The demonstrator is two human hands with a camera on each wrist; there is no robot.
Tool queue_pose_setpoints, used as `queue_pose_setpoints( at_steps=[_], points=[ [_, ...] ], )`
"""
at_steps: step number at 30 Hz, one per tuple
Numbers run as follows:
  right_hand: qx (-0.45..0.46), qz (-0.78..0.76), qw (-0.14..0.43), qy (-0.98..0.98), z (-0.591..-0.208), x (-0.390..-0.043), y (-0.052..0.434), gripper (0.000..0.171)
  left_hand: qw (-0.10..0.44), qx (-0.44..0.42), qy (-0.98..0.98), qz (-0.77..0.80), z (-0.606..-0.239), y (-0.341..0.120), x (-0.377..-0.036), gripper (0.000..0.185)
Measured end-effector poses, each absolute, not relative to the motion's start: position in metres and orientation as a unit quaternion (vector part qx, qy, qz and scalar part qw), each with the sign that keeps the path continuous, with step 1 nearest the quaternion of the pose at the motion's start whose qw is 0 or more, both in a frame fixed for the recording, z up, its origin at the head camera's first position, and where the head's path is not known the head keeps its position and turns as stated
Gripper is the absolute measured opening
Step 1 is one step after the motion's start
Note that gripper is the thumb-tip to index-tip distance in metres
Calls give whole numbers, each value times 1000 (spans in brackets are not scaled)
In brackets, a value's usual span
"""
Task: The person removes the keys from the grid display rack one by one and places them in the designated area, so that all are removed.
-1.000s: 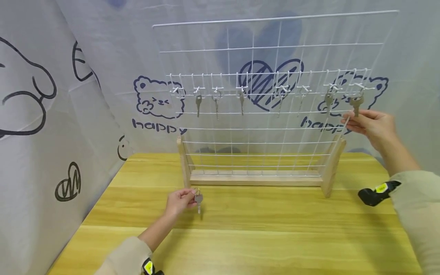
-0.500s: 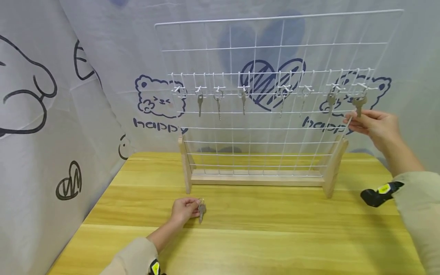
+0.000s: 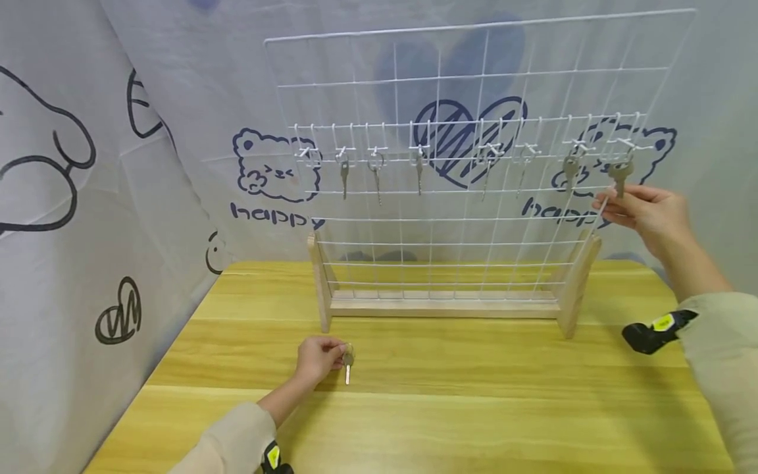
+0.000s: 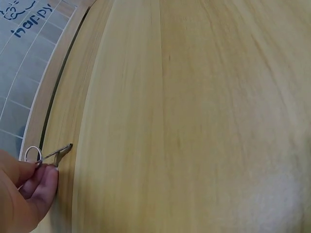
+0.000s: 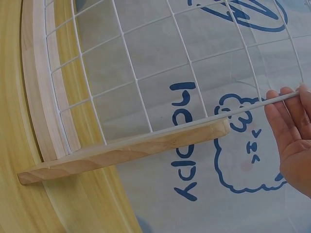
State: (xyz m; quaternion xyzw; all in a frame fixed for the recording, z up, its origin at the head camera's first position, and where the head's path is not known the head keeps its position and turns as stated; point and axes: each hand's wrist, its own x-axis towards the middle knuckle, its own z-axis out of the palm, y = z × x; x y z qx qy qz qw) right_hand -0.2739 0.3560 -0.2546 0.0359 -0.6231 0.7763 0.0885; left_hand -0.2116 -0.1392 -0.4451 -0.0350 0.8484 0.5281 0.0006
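Right, left hand (image 3: 318,359) low on the table (image 3: 474,408), fingers curled, pinching a key (image 3: 348,363) by its ring, tip touching the wood, just in front of the rack (image 3: 462,164); right hand (image 3: 648,214) up at rack's right edge, fingertips pinching a hung key (image 3: 619,174) w/ thumb; other keys hang along the hook row.

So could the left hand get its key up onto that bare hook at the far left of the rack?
Probably yes. The left hand pinches a key low on the table, and nothing stands between it and the bare hook above.
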Motion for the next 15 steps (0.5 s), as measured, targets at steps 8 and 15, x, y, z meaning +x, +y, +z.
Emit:
queue_pose_setpoints(
  at_steps=[8, 15],
  points=[
    [36, 771, 98, -628, -254, -274, 356, 8, 5, -7, 875, 483, -439, -139, -212, 9],
    [38, 779, 95, -618, -255, -272, 356, 8, 7, 17, 890, 456, -441, -137, -217, 8]
  ],
)
